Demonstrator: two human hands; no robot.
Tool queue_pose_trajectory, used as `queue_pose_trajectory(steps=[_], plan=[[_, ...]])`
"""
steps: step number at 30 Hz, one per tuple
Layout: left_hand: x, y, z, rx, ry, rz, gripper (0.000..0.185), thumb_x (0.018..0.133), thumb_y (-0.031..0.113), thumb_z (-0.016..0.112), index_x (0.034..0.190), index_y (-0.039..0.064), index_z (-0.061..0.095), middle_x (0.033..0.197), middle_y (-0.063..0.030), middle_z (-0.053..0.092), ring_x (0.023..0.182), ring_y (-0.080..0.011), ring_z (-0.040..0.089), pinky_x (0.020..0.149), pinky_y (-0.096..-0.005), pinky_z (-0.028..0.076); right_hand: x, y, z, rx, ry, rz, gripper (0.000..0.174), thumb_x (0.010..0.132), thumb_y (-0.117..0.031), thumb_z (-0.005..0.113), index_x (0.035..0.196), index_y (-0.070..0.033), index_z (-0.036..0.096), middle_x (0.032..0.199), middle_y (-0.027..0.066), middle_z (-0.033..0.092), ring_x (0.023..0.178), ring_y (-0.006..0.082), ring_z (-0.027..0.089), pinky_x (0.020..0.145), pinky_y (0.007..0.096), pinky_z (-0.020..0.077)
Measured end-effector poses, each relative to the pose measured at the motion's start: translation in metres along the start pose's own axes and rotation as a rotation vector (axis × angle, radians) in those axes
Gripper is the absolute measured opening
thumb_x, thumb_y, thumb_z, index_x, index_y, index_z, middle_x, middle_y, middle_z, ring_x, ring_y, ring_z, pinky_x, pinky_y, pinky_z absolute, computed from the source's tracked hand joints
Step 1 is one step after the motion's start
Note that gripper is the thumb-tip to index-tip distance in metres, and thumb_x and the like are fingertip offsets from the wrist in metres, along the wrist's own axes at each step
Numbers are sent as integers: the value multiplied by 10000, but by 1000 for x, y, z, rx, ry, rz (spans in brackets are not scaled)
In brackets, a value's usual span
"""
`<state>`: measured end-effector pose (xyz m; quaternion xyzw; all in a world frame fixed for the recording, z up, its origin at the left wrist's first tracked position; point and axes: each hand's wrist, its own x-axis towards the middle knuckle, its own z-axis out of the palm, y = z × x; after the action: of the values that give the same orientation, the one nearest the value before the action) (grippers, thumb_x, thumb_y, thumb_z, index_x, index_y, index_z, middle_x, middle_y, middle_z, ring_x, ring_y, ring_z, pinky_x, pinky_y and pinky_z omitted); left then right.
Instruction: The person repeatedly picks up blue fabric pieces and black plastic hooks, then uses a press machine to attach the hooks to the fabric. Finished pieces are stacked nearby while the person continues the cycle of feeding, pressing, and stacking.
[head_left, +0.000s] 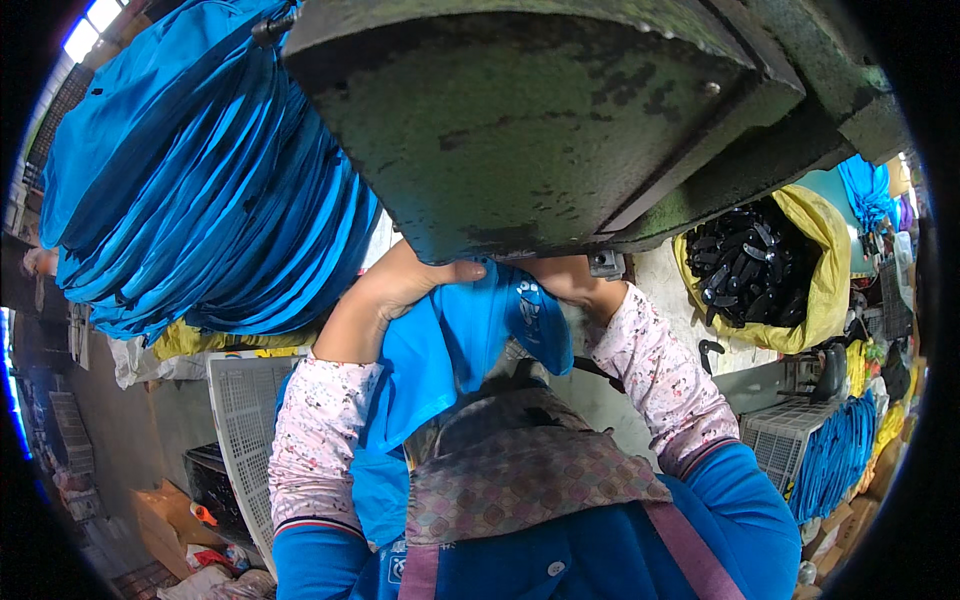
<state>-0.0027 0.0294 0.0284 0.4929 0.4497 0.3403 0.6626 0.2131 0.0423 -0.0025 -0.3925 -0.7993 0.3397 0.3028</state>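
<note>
My left hand (427, 279) is under the lower edge of a green painted metal machine head (525, 142), its thumb pressed on a piece of blue fabric (469, 330). The fabric hangs in folds towards my lap and bears a white print. My right hand (566, 279) lies at the right side of the same fabric; its fingers are hidden behind the cloth and the machine, so its grip cannot be made out. A small metal fitting (606, 265) sticks out below the machine edge, close to my right wrist. What lies beneath the machine head is hidden.
A tall stack of folded blue fabric (202, 187) rises at the left. On the right, a yellow woven bag (829, 300) holds many black curved pieces (750, 262); one loose black piece (707, 352) lies nearby. Plastic crates (244, 420) stand low at the left and right.
</note>
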Motion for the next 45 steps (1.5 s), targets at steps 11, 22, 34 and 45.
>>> queue_pose_trajectory(steps=[11, 22, 34, 45], plan=[[-1, -36, 4, 143, 74, -204, 467, 766, 174, 753, 1171, -8, 610, 1131, -136, 633, 991, -254, 600, 916, -339, 473, -4, 32, 36, 808, 79, 265, 243, 900, -91, 592, 1128, -22, 640, 1100, 133, 659, 992, 242, 610, 886, 369, 485], [-16, -35, 25, -140, 125, -17, 330, 830, 53, 671, 1148, 0, 599, 1037, -73, 660, 915, -145, 620, 868, -281, 496, 0, 18, 32, 979, 114, 227, 248, 850, -27, 661, 1097, -24, 633, 1055, 73, 670, 934, 150, 600, 829, 293, 488], [-16, -39, 27, -197, 186, -13, 336, 811, 35, 690, 1135, -6, 614, 1008, -79, 674, 859, -144, 635, 829, -276, 507, -4, 20, 43, 913, 174, 162, 223, 890, -55, 619, 1111, -27, 633, 1050, 70, 669, 942, 165, 599, 822, 312, 491], [-11, -55, 32, -170, 177, -81, 248, 836, 80, 664, 1072, 9, 640, 995, -67, 685, 866, -130, 635, 843, -267, 483, 1, 26, 48, 1066, 173, 384, 288, 850, -54, 670, 1133, -28, 627, 1097, 66, 658, 990, 165, 582, 880, 316, 469]])
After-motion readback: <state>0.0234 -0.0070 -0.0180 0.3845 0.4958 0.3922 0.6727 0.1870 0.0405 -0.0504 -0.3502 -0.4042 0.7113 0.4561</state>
